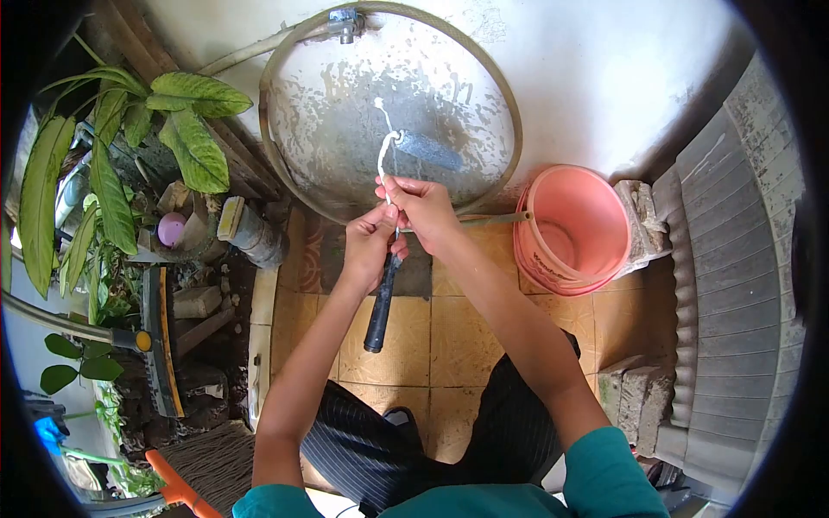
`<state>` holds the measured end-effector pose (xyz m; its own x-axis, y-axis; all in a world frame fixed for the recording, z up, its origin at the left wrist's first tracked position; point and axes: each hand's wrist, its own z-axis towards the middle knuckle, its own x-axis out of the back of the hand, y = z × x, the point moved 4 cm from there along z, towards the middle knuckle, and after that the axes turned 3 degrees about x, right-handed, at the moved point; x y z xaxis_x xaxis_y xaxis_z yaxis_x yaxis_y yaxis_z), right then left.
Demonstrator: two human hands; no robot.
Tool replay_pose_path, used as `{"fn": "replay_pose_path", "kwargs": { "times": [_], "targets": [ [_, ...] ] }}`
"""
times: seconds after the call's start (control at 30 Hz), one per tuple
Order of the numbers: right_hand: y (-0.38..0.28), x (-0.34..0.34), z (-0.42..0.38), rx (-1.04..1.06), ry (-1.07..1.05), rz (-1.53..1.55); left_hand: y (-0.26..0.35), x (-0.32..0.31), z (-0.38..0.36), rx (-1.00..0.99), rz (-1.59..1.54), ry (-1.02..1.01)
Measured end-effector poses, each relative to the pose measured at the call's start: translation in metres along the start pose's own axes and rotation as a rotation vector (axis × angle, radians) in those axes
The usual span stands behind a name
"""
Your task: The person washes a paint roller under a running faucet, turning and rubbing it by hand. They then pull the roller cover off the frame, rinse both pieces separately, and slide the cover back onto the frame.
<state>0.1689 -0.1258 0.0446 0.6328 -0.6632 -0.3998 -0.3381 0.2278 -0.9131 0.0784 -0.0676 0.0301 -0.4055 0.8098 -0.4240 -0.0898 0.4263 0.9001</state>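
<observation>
A paint roller (380,315) is held by both hands in front of the wall, its black handle angled down toward me. Its bent metal frame is coated with white paint and runs up to a blue-grey roller sleeve (432,150). My left hand (367,249) is closed on the frame just above the handle, thumb pressed against it. Slightly higher, my right hand (423,211) pinches the frame with its fingers. Some of the fingers on both hands are partly hidden.
A coiled hose (515,108) hangs from a wall tap (345,26). To the right, a pink bucket (577,220) stands on the tiled floor (393,354) near stacked grey roof tiles (734,285). Plants (194,147), blocks and an orange-handled tool (177,483) crowd the left.
</observation>
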Motion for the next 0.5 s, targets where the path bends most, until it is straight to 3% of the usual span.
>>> {"fn": "replay_pose_path", "kwargs": {
  "times": [0.23,0.4,0.5],
  "targets": [
    [-0.005,-0.003,-0.006,-0.014,0.105,-0.006,0.003,-0.006,0.002,-0.069,0.194,0.103],
    [-0.004,0.002,0.0,-0.034,-0.155,0.048,0.009,-0.005,-0.002,-0.004,0.013,0.021],
    [-0.009,0.003,-0.003,-0.035,-0.156,0.027,0.009,-0.005,-0.002,0.034,-0.016,0.008]
  ]
}}
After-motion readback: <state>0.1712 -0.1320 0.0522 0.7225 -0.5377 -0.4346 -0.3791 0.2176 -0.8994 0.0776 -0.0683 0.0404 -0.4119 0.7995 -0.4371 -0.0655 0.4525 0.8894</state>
